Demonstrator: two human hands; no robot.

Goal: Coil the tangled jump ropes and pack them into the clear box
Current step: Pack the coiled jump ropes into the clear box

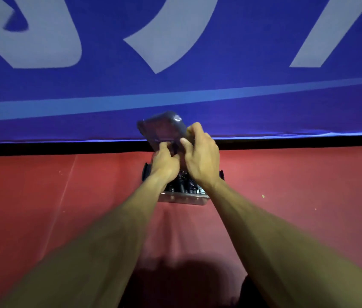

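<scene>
Red mat [286,196]: both hands [164,162] [200,156] grip clear lid [162,127] above box [182,200].

Two bare, sleeveless forearms

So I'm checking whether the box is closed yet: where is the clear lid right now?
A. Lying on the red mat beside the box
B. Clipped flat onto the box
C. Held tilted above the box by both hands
C: the left hand and right hand grip the lid, tilted up over the open clear box with dark ropes inside.
</scene>
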